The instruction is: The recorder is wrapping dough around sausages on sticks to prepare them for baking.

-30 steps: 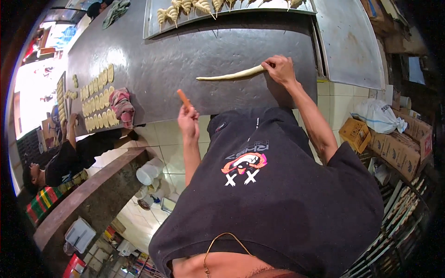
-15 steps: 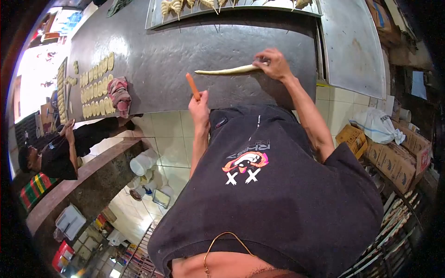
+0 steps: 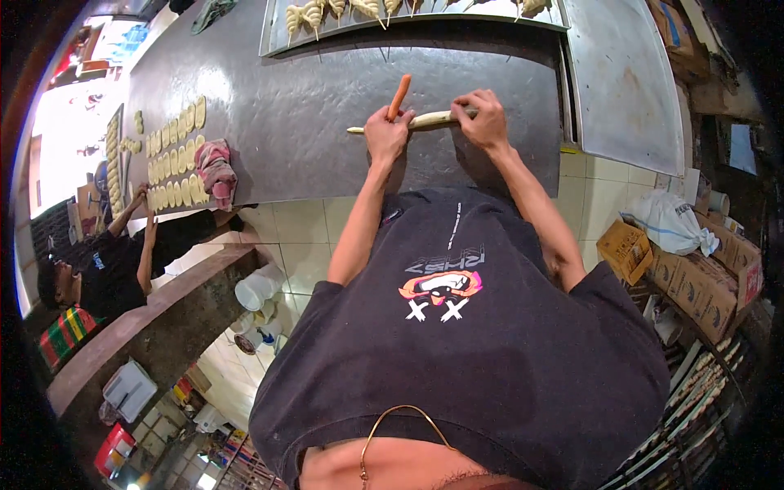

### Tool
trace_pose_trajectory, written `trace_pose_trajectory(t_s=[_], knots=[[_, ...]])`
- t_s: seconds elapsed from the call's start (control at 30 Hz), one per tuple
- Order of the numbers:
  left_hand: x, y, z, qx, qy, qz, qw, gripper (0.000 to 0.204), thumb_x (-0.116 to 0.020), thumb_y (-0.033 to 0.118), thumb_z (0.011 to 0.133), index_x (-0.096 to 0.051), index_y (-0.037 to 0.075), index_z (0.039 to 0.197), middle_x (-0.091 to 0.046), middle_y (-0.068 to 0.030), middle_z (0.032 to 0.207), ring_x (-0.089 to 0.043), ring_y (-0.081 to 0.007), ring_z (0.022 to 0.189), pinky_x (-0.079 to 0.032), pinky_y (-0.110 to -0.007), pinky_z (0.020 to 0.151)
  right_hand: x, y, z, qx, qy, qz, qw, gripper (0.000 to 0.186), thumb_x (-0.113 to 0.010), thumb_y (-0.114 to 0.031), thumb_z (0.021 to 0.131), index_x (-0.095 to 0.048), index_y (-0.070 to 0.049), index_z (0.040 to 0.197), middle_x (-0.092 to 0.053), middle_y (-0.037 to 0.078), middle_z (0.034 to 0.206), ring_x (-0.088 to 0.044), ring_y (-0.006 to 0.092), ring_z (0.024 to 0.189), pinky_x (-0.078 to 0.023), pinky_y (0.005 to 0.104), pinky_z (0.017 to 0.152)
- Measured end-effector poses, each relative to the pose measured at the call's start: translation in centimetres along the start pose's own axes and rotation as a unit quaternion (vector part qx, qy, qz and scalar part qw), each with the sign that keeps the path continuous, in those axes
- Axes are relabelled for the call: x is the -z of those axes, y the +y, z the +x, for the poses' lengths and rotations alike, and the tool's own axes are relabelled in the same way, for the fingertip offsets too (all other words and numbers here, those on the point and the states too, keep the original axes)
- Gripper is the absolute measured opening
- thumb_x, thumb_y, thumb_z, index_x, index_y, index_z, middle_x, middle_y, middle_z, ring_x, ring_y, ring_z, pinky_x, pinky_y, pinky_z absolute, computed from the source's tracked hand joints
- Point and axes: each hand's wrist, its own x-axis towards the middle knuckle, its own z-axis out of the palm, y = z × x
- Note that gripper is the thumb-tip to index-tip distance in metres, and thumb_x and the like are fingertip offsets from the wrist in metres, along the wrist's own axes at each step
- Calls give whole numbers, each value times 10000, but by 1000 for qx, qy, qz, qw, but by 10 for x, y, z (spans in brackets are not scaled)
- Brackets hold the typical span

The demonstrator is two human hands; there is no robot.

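Note:
My left hand [image 3: 386,135] is closed around the lower end of a slim orange sausage [image 3: 399,96], which points up and away from me. The same hand rests over a long, thin rope of pale dough [image 3: 431,120] lying across the grey worktable [image 3: 302,106]. A short tip of the dough shows to the left of that hand. At the dough's right end, the fingers of my right hand [image 3: 483,121] are pinched on it. Exactly how the fingertips meet the dough is partly hidden.
A metal tray [image 3: 343,31] at the far edge holds dough twisted around sticks. Rows of flat dough pieces [image 3: 173,163] lie left, beside a red-pink cloth [image 3: 216,167]. A co-worker [image 3: 106,265] reaches toward them. Cardboard boxes [image 3: 690,282] and a white sack [image 3: 670,222] stand right.
My left hand, with the sausage, has moved right and away from me onto the dough rope. My right hand stays near the dough's right end. The co-worker's hands have shifted toward the dough pieces.

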Motion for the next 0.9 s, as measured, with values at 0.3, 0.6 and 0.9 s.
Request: trace_pose_trajectory(t_s=[0.3,0.6,0.9], knots=[[30,-24,-42,62,10,-115,991,240,-759,189,858,-626,5,778,-506,53,637,-429,-50,585,-356,-235,533,-4,-9,-4,-23,-95,40,994,96,-725,-139,709,-727,-47,735,-682,98,701,-605,256,643,-515,365,668],[25,-32,-47,86,16,-148,985,227,-752,189,863,-635,5,802,-515,48,635,-430,-47,596,-359,-237,541,-15,-14,-2,47,-91,-70,992,103,-701,-136,674,-659,-50,637,-631,91,669,-590,267,701,-515,382,664],[24,-29,-48,72,25,-156,985,192,-738,162,860,-643,9,794,-563,32,629,-492,-49,586,-399,-237,542,-3,-17,0,-12,-76,-30,997,124,-690,-155,705,-700,-33,716,-674,122,715,-647,280,677,-542,384,660]])
